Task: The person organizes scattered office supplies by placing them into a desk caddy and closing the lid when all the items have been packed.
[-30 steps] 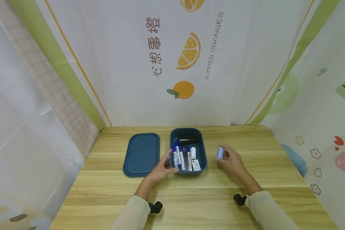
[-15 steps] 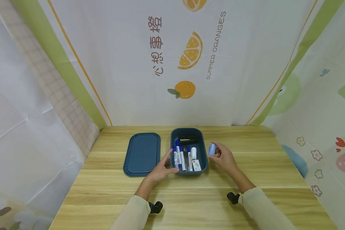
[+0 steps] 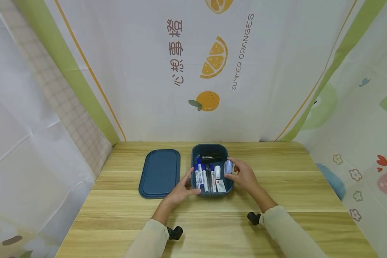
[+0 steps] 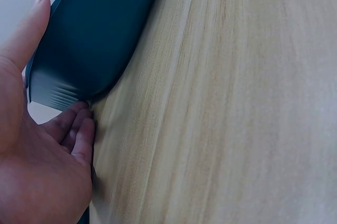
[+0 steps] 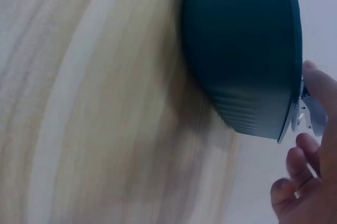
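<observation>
A dark blue plastic box (image 3: pixel 226 186) stands without its lid on the table. Inside it lie several markers (image 3: pixel 205 180) with white barrels and blue caps, a white rounded item (image 3: pixel 217 172), a small white carton (image 3: pixel 220 186) and black items (image 3: pixel 211 157) at the far end. My left hand (image 3: pixel 179 190) grips the box's near left corner, thumb along the front rim and fingers at the left wall. Over the right rim, my right hand (image 3: pixel 245 176) pinches a small pale-blue plastic object (image 3: pixel 228 167) between thumb and fingers; its exact kind I cannot tell.
The matching blue lid (image 3: pixel 160 173) lies flat on the wooden table (image 3: pixel 116 222), left of the box. A white printed curtain (image 3: pixel 142 107) hangs along the table's back edge, and more cloth hangs at both sides. Each wrist bears a black camera mount (image 3: pixel 175 233).
My right hand has carried the pale-blue object leftward, from above the table right of the box to over its right rim. My left hand has stayed at the box corner.
</observation>
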The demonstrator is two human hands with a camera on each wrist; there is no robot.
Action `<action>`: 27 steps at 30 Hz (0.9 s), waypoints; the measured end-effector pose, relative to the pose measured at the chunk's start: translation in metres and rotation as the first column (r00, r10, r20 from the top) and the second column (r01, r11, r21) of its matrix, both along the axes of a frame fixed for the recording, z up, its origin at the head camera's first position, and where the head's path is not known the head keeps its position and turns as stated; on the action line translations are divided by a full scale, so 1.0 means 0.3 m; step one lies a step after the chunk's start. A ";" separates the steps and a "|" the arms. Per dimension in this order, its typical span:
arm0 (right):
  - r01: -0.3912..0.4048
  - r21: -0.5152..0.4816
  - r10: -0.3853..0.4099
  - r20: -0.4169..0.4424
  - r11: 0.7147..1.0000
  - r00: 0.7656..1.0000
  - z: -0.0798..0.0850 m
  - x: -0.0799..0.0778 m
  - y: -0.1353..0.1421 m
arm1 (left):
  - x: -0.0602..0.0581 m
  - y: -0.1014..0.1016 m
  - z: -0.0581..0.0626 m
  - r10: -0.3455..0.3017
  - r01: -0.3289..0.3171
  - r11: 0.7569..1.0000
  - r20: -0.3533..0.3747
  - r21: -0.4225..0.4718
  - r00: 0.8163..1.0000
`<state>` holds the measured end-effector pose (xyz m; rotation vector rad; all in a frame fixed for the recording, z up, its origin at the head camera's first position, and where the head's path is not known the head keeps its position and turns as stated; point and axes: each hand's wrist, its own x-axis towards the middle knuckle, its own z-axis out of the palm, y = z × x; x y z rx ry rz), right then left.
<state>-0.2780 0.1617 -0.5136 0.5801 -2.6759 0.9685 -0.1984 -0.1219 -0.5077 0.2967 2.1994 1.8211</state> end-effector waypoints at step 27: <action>0.027 0.243 -0.087 0.241 0.970 0.967 0.019 -0.038 -0.056 | -0.016 0.002 -0.021 -0.003 0.003 1.000 0.012 0.003 1.000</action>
